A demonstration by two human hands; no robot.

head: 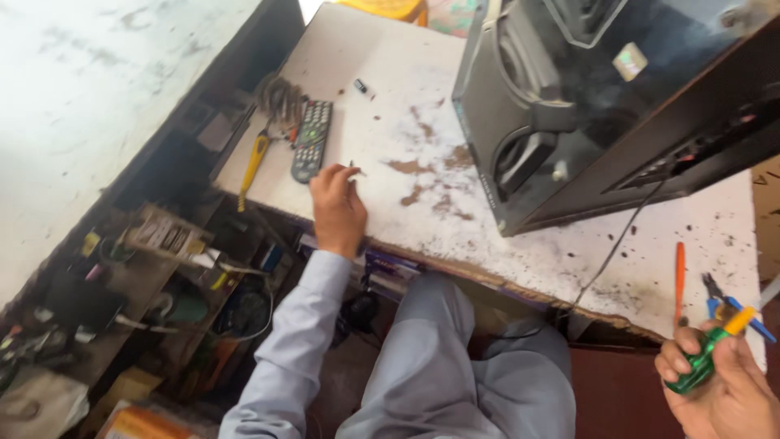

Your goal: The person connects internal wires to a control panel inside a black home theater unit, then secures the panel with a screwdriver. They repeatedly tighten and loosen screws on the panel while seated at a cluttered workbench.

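Seated at a scuffed white worktop surface (pixel 520 244) flecked with brown rust-like stains, we look down on our own two hands at work. Our left hand (pixel 336 207) rests at the near edge of the surface, its fingers (pixel 348 176) pressed together around a thin dark pin-like piece (pixel 353 167) that pokes up just above the fingertips; it is too small for us to tell what it is. Our right hand (pixel 723 382), low at the frame's right corner and off the surface edge, has its fingers (pixel 673 358) curled tight around a screwdriver with a translucent green handle and yellow cap (pixel 708 349), held tilted, yellow end pointing up and away from us.

Just beside the left hand lies a grey remote control with rows of coloured buttons (pixel 312 140), and beyond it a yellow-handled tool (pixel 253 162) under a tangle of wire. A small dark cylinder (pixel 361 85) sits apart near the far edge. A large black speaker cabinet (pixel 601 97) tipped on its side fills the space between our hands, a thin black cable (pixel 605 260) trailing from it over the edge. Near the right hand lie an orange-handled tool (pixel 679 280) and blue-handled pliers (pixel 735 305). Cluttered shelves (pixel 146 276) stand at left.
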